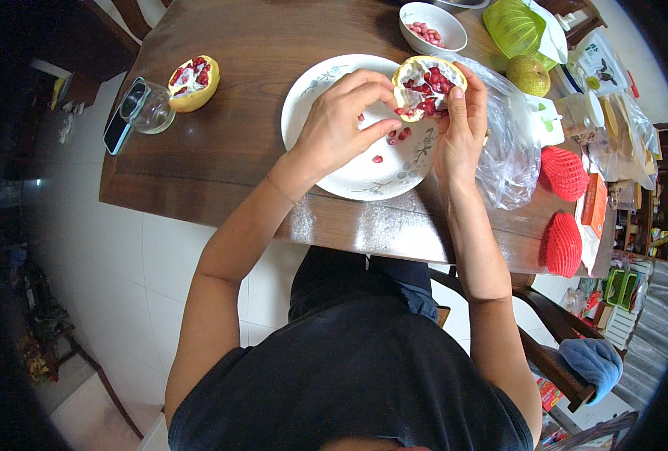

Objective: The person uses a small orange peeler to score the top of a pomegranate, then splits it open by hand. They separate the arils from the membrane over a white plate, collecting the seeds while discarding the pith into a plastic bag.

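Note:
My right hand (465, 127) grips an opened pomegranate piece (431, 89), its red arils and pale membrane facing up, above the right part of a white patterned plate (334, 172). Over the plate, my left hand (342, 118) is curved with thumb and fingers apart, the fingertips at the left edge of the piece; whether they pinch an aril I cannot tell. A few loose arils (377, 159) lie on the plate below. Another opened pomegranate piece (194, 84) leans beside a clear glass jar (156, 110) on the left of the table.
A phone (117, 132) lies by the jar. A bowl of reddish nuts or beans (432, 28) stands behind the plate. At the right are a clear plastic bag (506, 158), a green pear (528, 75), a green basket (511, 31), red foam-netted items (564, 245) and an orange box (594, 206).

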A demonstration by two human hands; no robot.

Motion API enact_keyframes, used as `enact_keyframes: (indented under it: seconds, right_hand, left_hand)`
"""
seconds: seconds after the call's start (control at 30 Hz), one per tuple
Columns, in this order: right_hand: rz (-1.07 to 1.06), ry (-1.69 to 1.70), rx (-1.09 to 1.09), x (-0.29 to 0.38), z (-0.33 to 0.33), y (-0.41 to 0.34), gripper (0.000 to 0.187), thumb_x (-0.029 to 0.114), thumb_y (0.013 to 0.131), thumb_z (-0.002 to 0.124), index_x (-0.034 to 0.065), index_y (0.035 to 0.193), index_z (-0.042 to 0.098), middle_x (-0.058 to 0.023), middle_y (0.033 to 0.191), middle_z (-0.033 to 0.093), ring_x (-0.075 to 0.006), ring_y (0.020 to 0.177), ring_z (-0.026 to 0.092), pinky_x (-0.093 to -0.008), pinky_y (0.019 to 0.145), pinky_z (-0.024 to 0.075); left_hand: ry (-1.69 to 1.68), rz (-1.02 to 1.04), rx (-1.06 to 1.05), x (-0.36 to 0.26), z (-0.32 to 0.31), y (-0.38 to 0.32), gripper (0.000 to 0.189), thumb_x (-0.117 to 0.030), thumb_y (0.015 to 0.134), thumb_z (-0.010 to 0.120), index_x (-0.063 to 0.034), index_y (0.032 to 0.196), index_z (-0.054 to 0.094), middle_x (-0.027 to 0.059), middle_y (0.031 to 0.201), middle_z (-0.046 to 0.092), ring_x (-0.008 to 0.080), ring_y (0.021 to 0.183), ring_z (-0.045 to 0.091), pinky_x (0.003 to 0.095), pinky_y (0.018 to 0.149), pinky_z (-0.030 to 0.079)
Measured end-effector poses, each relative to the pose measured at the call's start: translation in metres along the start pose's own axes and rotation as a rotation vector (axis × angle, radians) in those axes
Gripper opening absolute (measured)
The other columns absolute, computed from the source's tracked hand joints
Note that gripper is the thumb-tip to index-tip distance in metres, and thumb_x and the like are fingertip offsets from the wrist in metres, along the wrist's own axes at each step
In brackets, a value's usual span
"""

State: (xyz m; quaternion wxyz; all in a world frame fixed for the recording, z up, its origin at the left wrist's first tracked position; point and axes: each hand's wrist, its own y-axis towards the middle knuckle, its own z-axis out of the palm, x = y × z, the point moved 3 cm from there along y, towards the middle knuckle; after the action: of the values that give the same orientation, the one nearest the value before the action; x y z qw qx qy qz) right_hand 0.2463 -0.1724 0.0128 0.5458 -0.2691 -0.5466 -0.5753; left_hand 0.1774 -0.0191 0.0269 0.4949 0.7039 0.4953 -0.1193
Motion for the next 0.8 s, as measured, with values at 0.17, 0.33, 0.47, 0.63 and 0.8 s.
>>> enact_keyframes:
  seconds: [0.17, 0.33, 0.47, 0.63, 0.8]
  right_hand:
    - [-0.025, -0.007, 0.036, -0.001, 0.004, -0.002, 0.031, 0.014, 0.096, 0.046, 0.0027, 0.125, 0.043, -0.0090, 0.117, 0.053, -0.0140, 0.104, 0.054, -0.0278, 0.089, 0.0451]
    - [-0.008, -0.006, 0.097, 0.002, 0.015, -0.008, 0.031, 0.014, 0.095, 0.049, 0.0006, 0.123, 0.043, -0.0110, 0.115, 0.054, -0.0152, 0.104, 0.053, -0.0285, 0.090, 0.0437]
    - [-0.029, -0.023, 0.111, 0.001, 0.014, -0.007, 0.032, 0.015, 0.094, 0.050, 0.0010, 0.122, 0.044, -0.0109, 0.114, 0.055, -0.0146, 0.103, 0.054, -0.0274, 0.087, 0.0452]
    - [-0.003, -0.040, 0.120, 0.000, 0.014, -0.008, 0.031, 0.015, 0.094, 0.050, 0.0011, 0.122, 0.044, -0.0103, 0.114, 0.055, -0.0144, 0.102, 0.054, -0.0265, 0.086, 0.0455]
    - [0.093, 0.087, 0.088, 0.000, 0.014, -0.007, 0.032, 0.015, 0.095, 0.050, 0.0016, 0.123, 0.044, -0.0096, 0.112, 0.057, -0.0147, 0.100, 0.056, -0.0270, 0.085, 0.0462]
  left_hand:
    - [-0.104, -0.153, 0.025, 0.004, 0.001, 0.001, 0.022, -0.010, 0.071, 0.075, -0.0029, 0.083, 0.058, 0.0070, 0.104, 0.055, 0.0181, 0.095, 0.058, 0.0319, 0.078, 0.053]
    - [-0.215, -0.240, 0.019, 0.012, 0.002, 0.000, 0.017, -0.009, 0.075, 0.073, -0.0018, 0.085, 0.061, 0.0047, 0.101, 0.051, 0.0160, 0.095, 0.056, 0.0308, 0.078, 0.054]
    - [-0.277, -0.230, 0.032, 0.023, 0.003, -0.001, 0.012, -0.007, 0.077, 0.070, -0.0012, 0.086, 0.063, 0.0044, 0.101, 0.051, 0.0139, 0.094, 0.056, 0.0286, 0.076, 0.054]
    - [-0.259, -0.247, 0.033, 0.024, 0.001, -0.002, 0.008, -0.003, 0.079, 0.067, 0.0003, 0.085, 0.063, 0.0048, 0.099, 0.052, 0.0130, 0.090, 0.058, 0.0269, 0.075, 0.055]
    - [-0.243, -0.272, -0.048, 0.017, -0.003, 0.001, 0.005, -0.003, 0.080, 0.064, 0.0019, 0.083, 0.063, 0.0055, 0.095, 0.056, 0.0130, 0.082, 0.060, 0.0246, 0.071, 0.056]
